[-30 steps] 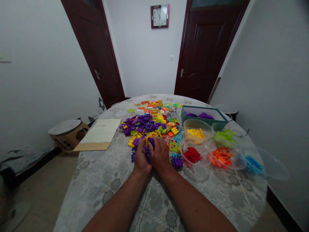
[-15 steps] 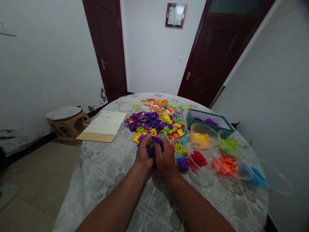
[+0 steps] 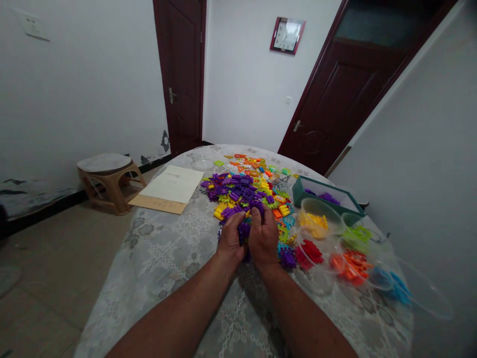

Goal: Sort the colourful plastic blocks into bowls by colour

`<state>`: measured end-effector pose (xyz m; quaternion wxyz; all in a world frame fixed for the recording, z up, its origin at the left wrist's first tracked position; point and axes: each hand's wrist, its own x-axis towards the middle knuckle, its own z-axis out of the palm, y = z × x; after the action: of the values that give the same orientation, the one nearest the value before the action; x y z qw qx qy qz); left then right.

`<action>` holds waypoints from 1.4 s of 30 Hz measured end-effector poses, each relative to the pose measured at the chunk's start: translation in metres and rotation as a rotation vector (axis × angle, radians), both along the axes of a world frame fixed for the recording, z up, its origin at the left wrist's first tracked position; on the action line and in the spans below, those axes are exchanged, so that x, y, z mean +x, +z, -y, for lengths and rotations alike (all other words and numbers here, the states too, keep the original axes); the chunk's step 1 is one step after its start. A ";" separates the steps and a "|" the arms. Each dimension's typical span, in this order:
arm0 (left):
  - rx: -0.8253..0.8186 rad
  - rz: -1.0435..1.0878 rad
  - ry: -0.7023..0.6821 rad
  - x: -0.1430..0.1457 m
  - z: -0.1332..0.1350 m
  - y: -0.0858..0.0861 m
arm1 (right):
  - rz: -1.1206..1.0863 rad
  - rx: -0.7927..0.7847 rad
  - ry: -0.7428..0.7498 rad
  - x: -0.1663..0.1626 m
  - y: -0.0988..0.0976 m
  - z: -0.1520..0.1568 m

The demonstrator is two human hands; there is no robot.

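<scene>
Purple interlocking plastic blocks (image 3: 244,231) are held between my two hands at the near side of a heap. My left hand (image 3: 231,238) is closed around them from the left. My right hand (image 3: 264,237) grips from the right, its thumb pressed on a purple block (image 3: 256,205) at the top. The fingers partly hide how the blocks are joined. Just beyond my hands spreads a heap of mixed blocks (image 3: 238,189), mostly purple, with yellow, green and orange ones. Another purple block (image 3: 287,257) lies right of my right hand.
Clear bowls on the right hold yellow (image 3: 313,224), red (image 3: 309,254), orange (image 3: 350,266), green (image 3: 357,233) and blue pieces (image 3: 398,287). Behind them stands a green box (image 3: 298,191) with purple pieces. A paper sheet on a folder (image 3: 169,186) lies left. A stool (image 3: 108,181) stands beside the table.
The view has shifted a little, so the scene sits further right. My right hand's thumb and the purple block under it have risen relative to my left hand.
</scene>
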<state>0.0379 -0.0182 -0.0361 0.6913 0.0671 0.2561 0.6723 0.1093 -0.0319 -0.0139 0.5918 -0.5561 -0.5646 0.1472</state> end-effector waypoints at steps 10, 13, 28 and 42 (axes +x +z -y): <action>-0.009 0.156 -0.002 -0.022 -0.002 0.005 | -0.052 -0.014 0.063 -0.022 0.018 -0.013; -0.006 0.202 -0.018 -0.025 -0.003 0.011 | -0.397 -0.044 0.154 -0.021 0.024 -0.019; -0.091 0.081 0.028 -0.034 -0.005 0.025 | -0.718 -0.343 0.431 0.055 0.021 0.020; -0.173 -0.067 -0.053 -0.038 -0.004 0.031 | -0.143 -0.545 0.479 0.114 0.028 0.093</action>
<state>0.0000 -0.0145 -0.0046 0.7030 0.0364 0.3342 0.6267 0.2231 -0.1245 0.0143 0.4086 -0.5340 -0.5760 0.4649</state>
